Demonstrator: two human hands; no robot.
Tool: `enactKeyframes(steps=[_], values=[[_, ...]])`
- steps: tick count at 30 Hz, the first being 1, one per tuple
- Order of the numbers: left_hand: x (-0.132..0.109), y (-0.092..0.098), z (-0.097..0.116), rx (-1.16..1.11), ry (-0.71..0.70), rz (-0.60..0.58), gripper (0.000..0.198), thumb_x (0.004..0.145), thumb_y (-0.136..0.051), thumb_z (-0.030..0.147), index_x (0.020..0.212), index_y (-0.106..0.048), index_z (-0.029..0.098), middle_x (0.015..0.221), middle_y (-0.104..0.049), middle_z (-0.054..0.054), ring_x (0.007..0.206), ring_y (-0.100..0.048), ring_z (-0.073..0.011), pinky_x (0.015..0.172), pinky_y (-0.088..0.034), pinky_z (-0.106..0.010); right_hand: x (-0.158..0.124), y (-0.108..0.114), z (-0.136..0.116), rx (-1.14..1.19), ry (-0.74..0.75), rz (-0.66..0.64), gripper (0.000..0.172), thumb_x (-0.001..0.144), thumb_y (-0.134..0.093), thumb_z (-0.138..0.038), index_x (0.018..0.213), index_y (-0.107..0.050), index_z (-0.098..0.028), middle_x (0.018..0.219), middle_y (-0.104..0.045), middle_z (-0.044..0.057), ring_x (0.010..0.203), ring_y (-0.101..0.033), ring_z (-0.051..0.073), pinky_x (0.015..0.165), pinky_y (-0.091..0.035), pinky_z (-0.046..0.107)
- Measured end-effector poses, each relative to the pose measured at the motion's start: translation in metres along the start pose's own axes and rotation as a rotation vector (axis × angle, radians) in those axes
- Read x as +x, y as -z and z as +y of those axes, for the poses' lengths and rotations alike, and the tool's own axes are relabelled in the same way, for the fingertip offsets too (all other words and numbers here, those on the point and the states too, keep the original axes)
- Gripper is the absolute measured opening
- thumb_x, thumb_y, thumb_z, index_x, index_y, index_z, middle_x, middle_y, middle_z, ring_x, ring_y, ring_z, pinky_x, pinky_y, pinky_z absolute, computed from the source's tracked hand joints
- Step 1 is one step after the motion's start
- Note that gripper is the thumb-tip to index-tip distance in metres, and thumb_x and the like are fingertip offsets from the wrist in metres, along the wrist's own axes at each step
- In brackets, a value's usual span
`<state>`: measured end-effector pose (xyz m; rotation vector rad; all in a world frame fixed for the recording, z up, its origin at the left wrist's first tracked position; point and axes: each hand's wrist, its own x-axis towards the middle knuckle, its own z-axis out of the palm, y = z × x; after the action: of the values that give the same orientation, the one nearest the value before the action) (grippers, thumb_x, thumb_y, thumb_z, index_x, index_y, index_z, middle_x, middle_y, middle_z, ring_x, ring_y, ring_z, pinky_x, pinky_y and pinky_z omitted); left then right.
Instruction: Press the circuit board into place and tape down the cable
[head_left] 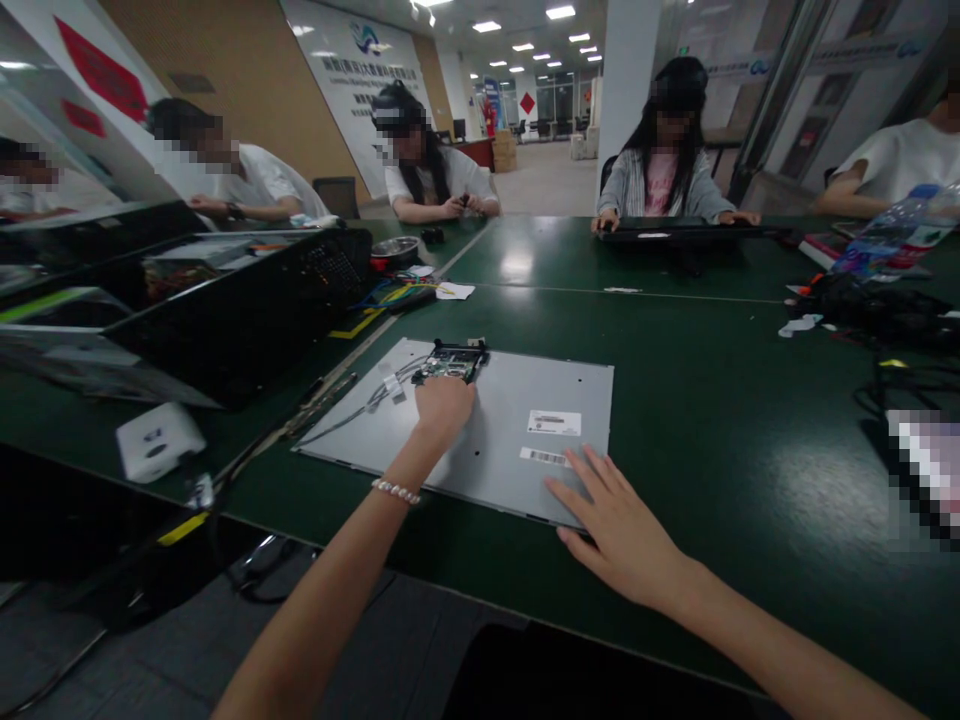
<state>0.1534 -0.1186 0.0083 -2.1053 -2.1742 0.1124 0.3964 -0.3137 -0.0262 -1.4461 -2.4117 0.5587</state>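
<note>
A flat grey metal display panel (pixel 502 450) lies on the green table in front of me, with two white labels (pixel 554 423) at its right. Near its far edge sits a green circuit board (pixel 454 362) in a black frame. Thin grey cables (pixel 371 402), held by clear tape, run from the board to the panel's left corner. My left hand (pixel 446 408) is closed at the board's near edge, its fingertips mostly hidden. Spread fingers of my right hand (pixel 619 520) rest on the panel's near right corner, beside the barcode label.
Open black computer cases (pixel 225 310) stand on the left, with a white box-like device (pixel 159 442) in front. Coloured wires (pixel 405 290) lie beyond the panel. Black cables (pixel 862 305) and plastic bottles (pixel 892 230) are at right. Several people sit across the table (pixel 697 400).
</note>
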Motion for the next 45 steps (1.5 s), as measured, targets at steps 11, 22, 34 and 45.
enactKeyframes(steps=[11,22,34,45], values=[[-0.029,0.002,-0.009,-0.017,-0.052,-0.029,0.053,0.092,-0.038,0.046,0.098,-0.075,0.008,0.103,-0.07,-0.025,0.098,-0.065,-0.0358,0.082,-0.051,-0.044,-0.001,-0.003,0.002,0.08,0.004,0.019,0.054,0.098,-0.046,-0.047,0.149,-0.044,-0.029,0.165,-0.018,0.004,0.151,-0.009,0.033,0.121,-0.014,0.056],[0.039,0.021,-0.126,-0.152,0.135,0.141,0.048,0.088,-0.054,0.032,0.132,-0.056,0.012,0.131,-0.057,-0.018,0.11,-0.059,-0.0304,0.09,-0.047,-0.035,-0.002,-0.004,0.003,0.076,0.002,0.024,0.054,0.098,-0.045,-0.047,0.149,-0.043,-0.03,0.165,-0.018,0.004,0.151,-0.01,0.033,0.121,-0.014,0.057],[0.112,0.057,-0.134,-0.316,0.004,0.092,0.03,0.086,-0.064,0.023,0.102,-0.07,-0.002,0.1,-0.071,-0.007,0.082,-0.052,-0.0101,0.083,-0.037,-0.018,0.0,-0.005,0.003,0.053,0.004,0.011,0.055,0.098,-0.046,-0.047,0.15,-0.041,-0.031,0.166,-0.015,0.005,0.151,-0.008,0.033,0.121,-0.015,0.056],[0.166,0.019,-0.062,-0.487,0.217,0.145,0.033,0.085,-0.06,0.022,0.11,-0.069,0.002,0.11,-0.07,-0.015,0.089,-0.06,-0.0172,0.076,-0.042,-0.024,0.005,0.004,0.001,0.036,-0.004,-0.02,0.055,0.096,-0.049,-0.043,0.149,-0.043,-0.03,0.165,-0.019,0.009,0.151,-0.01,0.034,0.12,-0.015,0.056]])
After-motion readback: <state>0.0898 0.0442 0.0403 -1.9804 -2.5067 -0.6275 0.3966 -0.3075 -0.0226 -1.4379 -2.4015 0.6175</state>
